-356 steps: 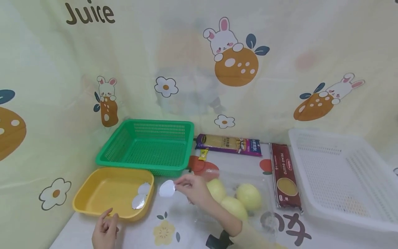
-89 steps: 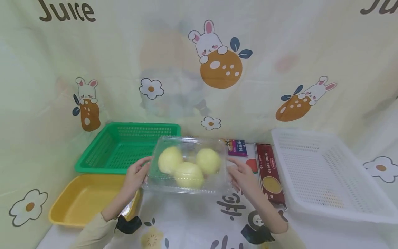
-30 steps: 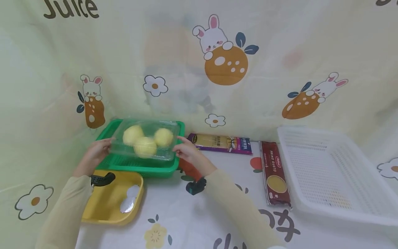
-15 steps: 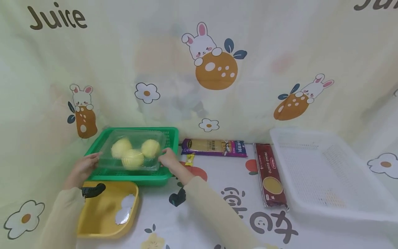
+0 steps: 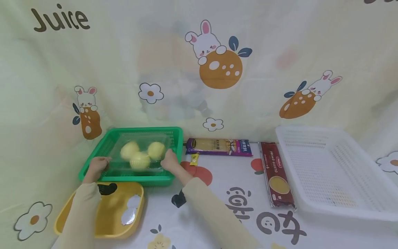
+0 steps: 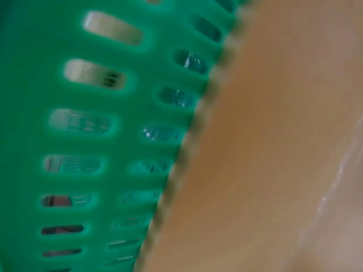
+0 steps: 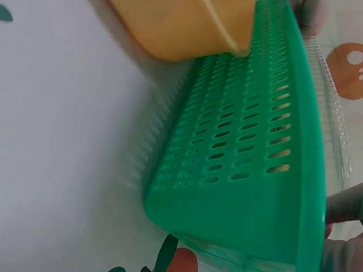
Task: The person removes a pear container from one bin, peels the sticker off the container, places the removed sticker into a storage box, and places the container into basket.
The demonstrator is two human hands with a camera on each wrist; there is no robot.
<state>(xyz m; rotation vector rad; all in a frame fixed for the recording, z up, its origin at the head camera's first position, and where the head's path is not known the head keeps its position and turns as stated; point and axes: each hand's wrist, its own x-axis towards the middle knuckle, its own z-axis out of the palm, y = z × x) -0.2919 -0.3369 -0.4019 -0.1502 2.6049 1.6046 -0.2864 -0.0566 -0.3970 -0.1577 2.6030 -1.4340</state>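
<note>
A clear plastic box with three round pale-yellow fruits inside sits within the green basket, its top near rim height. My left hand grips the box's left end, over the basket's left side. At the opposite end my right hand holds the box, close to the basket's right rim. In the left wrist view, the slotted green wall and skin fill the picture. The right wrist view shows the basket from outside, with the box edge just past its rim and fingers at the lower right.
In front of the basket stands a yellow basin with shiny white rounded pieces. Right of the basket lie a purple pasta pack, a small yellow packet and a red spaghetti pack. A white basket stands far right.
Earlier the box stood on the table while my right hand held a white piece near the basin. Both hands then lifted the box, carried it left and lowered it into the green basket.
</note>
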